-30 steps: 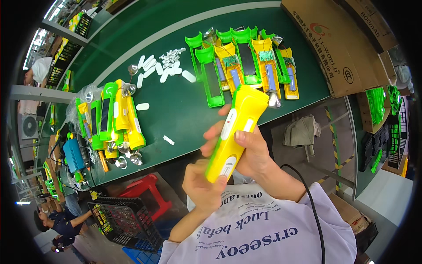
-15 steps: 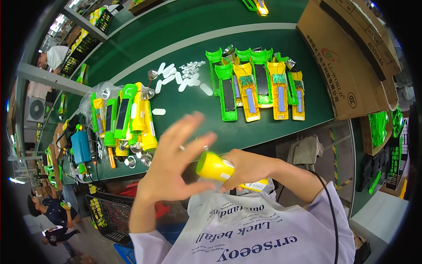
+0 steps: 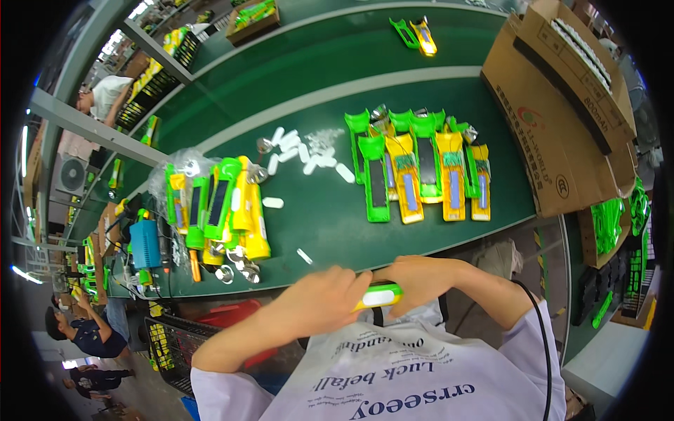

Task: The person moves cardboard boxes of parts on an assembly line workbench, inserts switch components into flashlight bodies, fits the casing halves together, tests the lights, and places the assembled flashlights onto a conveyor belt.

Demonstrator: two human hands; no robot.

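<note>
A yellow and green flashlight body [image 3: 379,297] with a white oval panel is held between my two hands, in front of my shirt at the table's near edge. My left hand [image 3: 324,298] is closed around its left end. Gripping the right end is my right hand [image 3: 420,282], fingers wrapped over the top. The hands cover most of the body. Just beyond my left hand, a small white strip [image 3: 304,256] lies on the green table [image 3: 316,231].
Open green and yellow flashlight halves [image 3: 414,172] lie in rows at centre right. White oval pieces [image 3: 289,140] are scattered left of them. Assembled flashlights [image 3: 217,200] pile up at left beside a blue device [image 3: 144,243]. A cardboard box [image 3: 547,119] stands at right.
My left hand, open and raised before, has come down and closed on the flashlight body. The flashlight has turned to show its white panel. The white strip now shows on the table.
</note>
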